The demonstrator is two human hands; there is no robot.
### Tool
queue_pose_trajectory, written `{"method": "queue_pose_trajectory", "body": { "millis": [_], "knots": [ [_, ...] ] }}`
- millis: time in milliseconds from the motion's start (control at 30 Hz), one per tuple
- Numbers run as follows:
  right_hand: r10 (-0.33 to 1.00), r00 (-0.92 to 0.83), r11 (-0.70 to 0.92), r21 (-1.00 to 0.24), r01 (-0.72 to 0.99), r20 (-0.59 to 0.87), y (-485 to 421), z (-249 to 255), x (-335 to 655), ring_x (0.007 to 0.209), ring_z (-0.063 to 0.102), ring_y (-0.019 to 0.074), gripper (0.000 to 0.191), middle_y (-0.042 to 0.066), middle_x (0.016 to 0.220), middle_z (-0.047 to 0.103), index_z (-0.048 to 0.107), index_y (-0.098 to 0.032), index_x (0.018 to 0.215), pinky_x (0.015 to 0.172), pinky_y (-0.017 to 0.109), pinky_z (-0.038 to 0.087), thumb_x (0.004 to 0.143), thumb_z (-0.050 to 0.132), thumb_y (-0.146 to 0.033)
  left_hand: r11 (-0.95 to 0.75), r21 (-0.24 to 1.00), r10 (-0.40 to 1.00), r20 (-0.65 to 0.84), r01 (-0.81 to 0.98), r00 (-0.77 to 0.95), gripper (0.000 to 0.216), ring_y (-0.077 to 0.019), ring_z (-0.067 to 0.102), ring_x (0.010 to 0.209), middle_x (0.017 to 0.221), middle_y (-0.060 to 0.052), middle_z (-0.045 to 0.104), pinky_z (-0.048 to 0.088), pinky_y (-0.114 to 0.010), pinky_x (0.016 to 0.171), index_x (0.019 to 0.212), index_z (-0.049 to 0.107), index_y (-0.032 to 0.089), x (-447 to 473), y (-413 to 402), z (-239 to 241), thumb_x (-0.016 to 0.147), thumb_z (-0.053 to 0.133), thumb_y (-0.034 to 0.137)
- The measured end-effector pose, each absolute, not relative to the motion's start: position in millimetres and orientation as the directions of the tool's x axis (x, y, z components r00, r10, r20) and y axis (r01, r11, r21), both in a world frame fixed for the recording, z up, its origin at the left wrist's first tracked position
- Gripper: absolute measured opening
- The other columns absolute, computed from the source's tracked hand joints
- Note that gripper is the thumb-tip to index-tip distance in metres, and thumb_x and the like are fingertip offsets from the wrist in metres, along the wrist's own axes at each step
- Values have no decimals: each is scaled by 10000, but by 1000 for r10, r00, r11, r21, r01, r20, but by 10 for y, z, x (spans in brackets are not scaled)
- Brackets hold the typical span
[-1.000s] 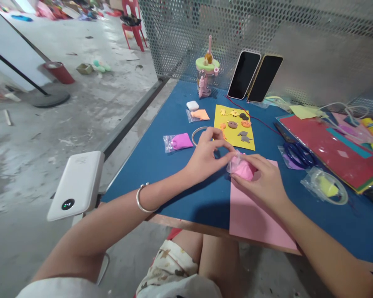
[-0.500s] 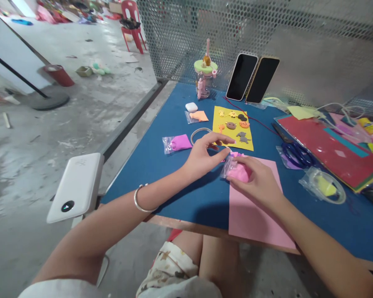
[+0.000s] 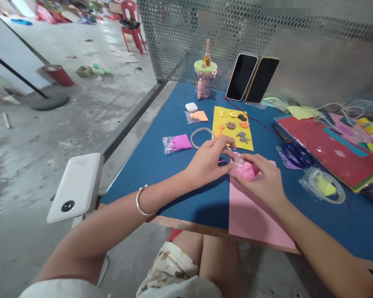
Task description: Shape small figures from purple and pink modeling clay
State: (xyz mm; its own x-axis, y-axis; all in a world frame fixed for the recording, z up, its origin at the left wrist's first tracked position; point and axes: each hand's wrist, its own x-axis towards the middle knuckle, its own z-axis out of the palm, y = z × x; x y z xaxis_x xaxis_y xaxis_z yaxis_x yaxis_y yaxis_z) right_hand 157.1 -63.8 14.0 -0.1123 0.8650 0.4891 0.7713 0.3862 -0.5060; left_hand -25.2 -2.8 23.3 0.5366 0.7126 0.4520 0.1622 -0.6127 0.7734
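Observation:
My right hand (image 3: 265,178) is closed around a clear plastic packet of pink modelling clay (image 3: 247,170), above the pink paper (image 3: 255,215). From the other side, my left hand (image 3: 208,159) pinches the packet's crumpled plastic edge between thumb and fingers. A small pink tool (image 3: 221,161) lies partly hidden by my left hand. Just beyond the hands is a yellow sheet (image 3: 248,143) bearing several small clay animals. A silvery ring (image 3: 192,138) and a packet of magenta clay (image 3: 180,142) lie left of it.
Scissors (image 3: 298,155), a clear tape ring (image 3: 342,192) and a red folder (image 3: 335,145) occupy the right side. Two phones (image 3: 241,76) lean against the perforated panel, near a lidded cup (image 3: 206,68). A white power bank (image 3: 77,186) sits at the left edge.
My left hand has moved in from hovering open and now grips the packet's plastic edge. The packet has shifted slightly right and turned in my right hand.

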Motion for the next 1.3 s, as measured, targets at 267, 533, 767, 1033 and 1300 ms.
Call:
{"method": "queue_pose_trajectory", "body": {
  "millis": [267,533,767,1033,1300],
  "knots": [
    [858,-137,420,-523,741,496,-651,123,1568,889,657,235,416,55,1003,690,619,-256,1099,785,375,527,728,720,-419,-613,772,706,440,169,555,401,-157,663,911,967,-12,621,488,-285,818,1026,415,224,-235,-55,199,712,633,102],
    [855,-156,439,-531,725,495,-651,117,1565,886,653,227,400,52,992,693,619,-244,1101,789,366,527,730,715,-357,-628,765,688,458,146,562,333,-133,645,867,933,-7,593,493,-272,799,1001,397,217,-214,-71,176,749,596,126],
    [866,-126,411,-544,731,484,-647,115,1569,874,664,240,402,63,993,699,626,-248,1097,774,387,535,727,704,-384,-658,740,677,502,138,539,275,-140,605,838,898,-18,563,495,-299,787,943,359,204,-190,-77,156,769,569,167],
    [899,-60,337,-600,725,433,-610,90,1600,937,666,276,491,84,1037,703,637,-227,1107,815,426,532,687,740,-461,-598,801,741,533,41,408,329,-125,612,899,921,-9,599,446,-336,908,1025,345,218,-216,3,190,813,588,152],
    [905,-285,418,-541,730,315,-588,52,1597,1047,587,279,473,69,1084,668,646,-260,1094,911,469,474,681,758,-463,-437,879,759,475,-192,446,318,-161,581,1046,1097,-68,601,467,-305,881,1093,478,209,-219,-13,206,823,642,241]
  ]
}}
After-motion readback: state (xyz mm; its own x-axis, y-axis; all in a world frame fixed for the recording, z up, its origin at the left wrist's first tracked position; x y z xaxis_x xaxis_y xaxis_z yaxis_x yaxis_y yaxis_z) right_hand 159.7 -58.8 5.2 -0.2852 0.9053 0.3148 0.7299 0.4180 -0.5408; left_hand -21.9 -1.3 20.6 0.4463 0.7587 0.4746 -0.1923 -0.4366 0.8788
